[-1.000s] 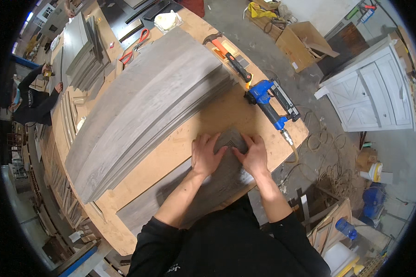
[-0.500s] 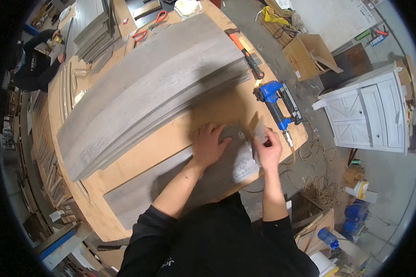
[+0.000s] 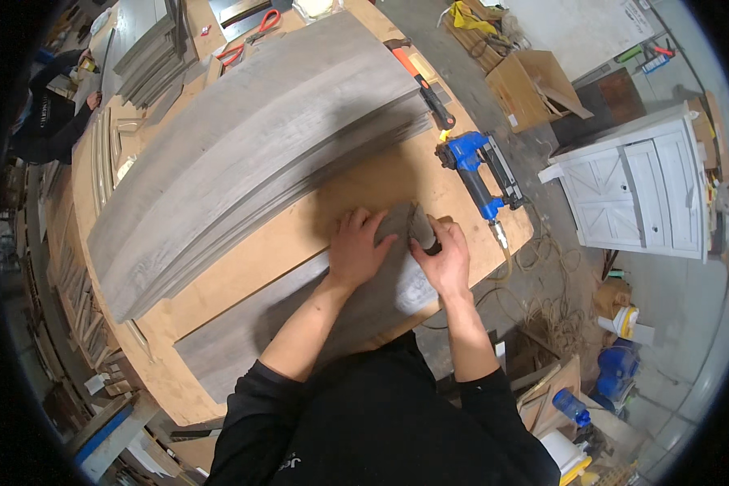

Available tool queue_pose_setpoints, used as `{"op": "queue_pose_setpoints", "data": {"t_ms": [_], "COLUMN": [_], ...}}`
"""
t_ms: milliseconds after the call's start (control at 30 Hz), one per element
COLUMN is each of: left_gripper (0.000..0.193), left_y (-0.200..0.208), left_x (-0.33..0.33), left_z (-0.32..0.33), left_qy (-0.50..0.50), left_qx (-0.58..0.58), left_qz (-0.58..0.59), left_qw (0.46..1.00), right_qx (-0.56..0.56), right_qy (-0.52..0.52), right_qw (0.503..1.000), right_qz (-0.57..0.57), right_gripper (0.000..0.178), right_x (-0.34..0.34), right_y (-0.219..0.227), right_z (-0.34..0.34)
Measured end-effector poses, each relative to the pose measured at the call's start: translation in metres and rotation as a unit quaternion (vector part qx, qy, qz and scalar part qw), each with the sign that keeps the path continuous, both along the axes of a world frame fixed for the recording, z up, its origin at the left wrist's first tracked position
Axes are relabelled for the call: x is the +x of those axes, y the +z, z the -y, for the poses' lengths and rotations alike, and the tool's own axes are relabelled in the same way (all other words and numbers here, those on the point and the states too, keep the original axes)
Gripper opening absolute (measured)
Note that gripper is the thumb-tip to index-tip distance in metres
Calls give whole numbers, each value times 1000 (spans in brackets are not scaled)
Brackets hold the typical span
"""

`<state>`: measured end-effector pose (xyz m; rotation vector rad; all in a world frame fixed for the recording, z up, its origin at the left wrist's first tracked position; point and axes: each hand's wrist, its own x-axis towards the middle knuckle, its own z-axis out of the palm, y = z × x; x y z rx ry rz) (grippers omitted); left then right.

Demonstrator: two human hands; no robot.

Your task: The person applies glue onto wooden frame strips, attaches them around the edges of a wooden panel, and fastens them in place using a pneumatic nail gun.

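Note:
A grey wood-grain plank (image 3: 243,332) lies along the near edge of the wooden table. My left hand (image 3: 356,249) rests flat on it with the fingers stretched and the thumb apart, holding nothing. Close by on the right, my right hand (image 3: 445,257) pinches a small thin grey piece (image 3: 422,230) between thumb and fingers at the plank's right end. The piece looks like a folded sheet, but its material is unclear. Part of it is hidden by my fingers. Past my hands is a stack of similar grey planks (image 3: 259,154).
A blue air nailer (image 3: 476,178) with a hose lies at the table's right edge. Beyond it are a hammer (image 3: 421,85) with an orange-black handle and red-handled scissors (image 3: 251,36). Another person (image 3: 53,117) stands far left. A white cabinet (image 3: 636,190) is at right.
My right hand has moved left, toward my left hand, bringing the small grey piece to the plank's end. My left hand stays nearly in place. The view has shifted slightly.

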<state>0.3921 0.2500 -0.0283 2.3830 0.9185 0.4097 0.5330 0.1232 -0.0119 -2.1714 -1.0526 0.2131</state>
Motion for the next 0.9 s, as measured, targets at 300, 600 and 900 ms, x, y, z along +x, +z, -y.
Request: {"op": "queue_pose_setpoints", "data": {"t_ms": [300, 600, 900], "left_gripper": [49, 50, 49], "left_y": [2, 1, 5], "left_x": [0, 1, 3], "left_z": [0, -1, -5], "left_qy": [-1, -11, -19], "left_qx": [-27, -19, -14], "left_qz": [17, 10, 1], "left_qw": [999, 1000, 1000], "right_qx": [-8, -27, -35], "right_qy": [11, 8, 2], "right_qw": [1000, 999, 999], "right_qz": [22, -36, -30], "right_gripper": [53, 52, 53], "right_x": [-3, 4, 5], "right_y": [-8, -5, -4], "right_z": [-8, -9, -10]}}
